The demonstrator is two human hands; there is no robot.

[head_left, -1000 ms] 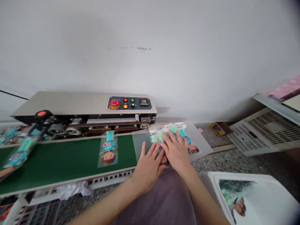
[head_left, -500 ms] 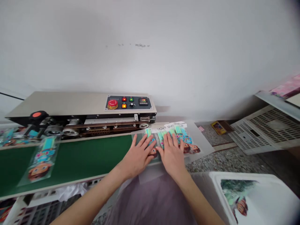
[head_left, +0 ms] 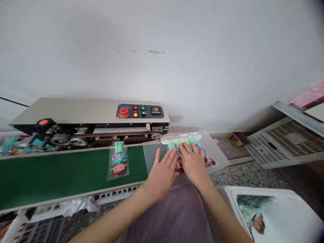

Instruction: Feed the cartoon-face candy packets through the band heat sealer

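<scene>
A fanned stack of clear packets (head_left: 202, 152) with green tops and a cartoon head lies on a clear sheet right of the green conveyor belt (head_left: 50, 175). My right hand (head_left: 193, 162) rests flat on that stack, fingers spread. My left hand (head_left: 162, 172) lies open beside it, fingertips touching the stack's left edge. One packet (head_left: 118, 163) rides on the belt under the sealing machine (head_left: 88, 121).
The machine's control panel (head_left: 139, 111) shows a red stop button and lit lamps. More packets pile at the belt's far left (head_left: 15, 146). A white bin (head_left: 275, 216) holds packets at lower right; white crates (head_left: 283, 141) stand at right.
The packet my left hand slid onto the belt has travelled left under the sealer. My left hand drew back to the stack. The earlier packet left the belt's left end.
</scene>
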